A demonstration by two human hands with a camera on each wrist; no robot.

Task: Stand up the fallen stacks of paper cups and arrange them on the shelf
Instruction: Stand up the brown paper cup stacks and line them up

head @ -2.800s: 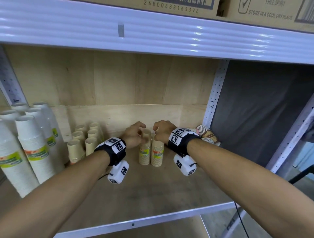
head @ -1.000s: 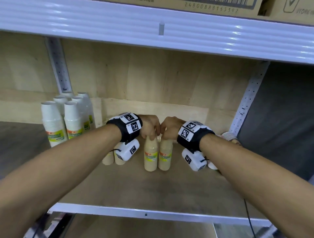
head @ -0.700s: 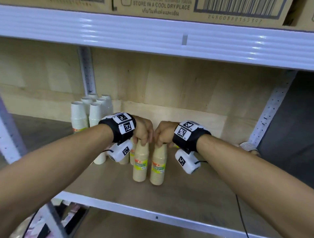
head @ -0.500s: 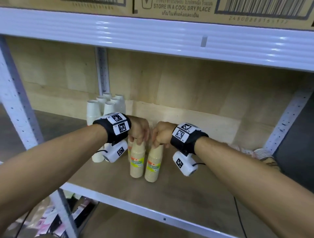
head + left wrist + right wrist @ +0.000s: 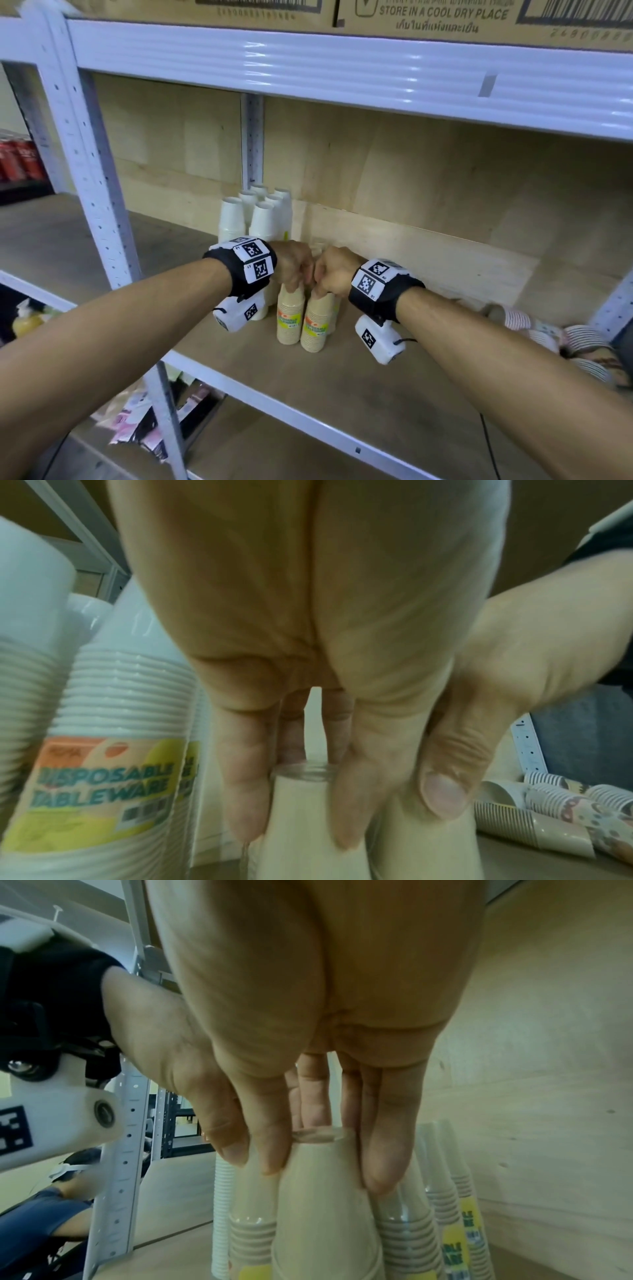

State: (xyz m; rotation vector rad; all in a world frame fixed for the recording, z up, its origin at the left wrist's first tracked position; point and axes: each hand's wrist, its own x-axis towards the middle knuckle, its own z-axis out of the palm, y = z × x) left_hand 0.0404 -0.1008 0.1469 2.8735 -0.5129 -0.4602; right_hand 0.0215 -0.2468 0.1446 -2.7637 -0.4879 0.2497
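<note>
Cardboard cartons (image 5: 445, 17) above the shelf (image 5: 376, 394) read "STORE IN A COOL DRY PLACE". White cup stacks (image 5: 260, 219) stand at the back; only the left wrist view shows their label, "DISPOSABLE TABLEWARE". Patterned stacks (image 5: 561, 339) lie toppled at the right (rims sideways). Two upright beige stacks sit mid-shelf: left hand (image 5: 294, 263) grips the left beige stack (image 5: 290, 318), right hand (image 5: 334, 270) the right beige stack (image 5: 317, 325), fingers (image 5: 383, 1150) curled around each top.

Fallen cup stacks (image 5: 561, 337) cut off at right edge; hands (image 5: 294, 263) hide tan stack tops.
</note>
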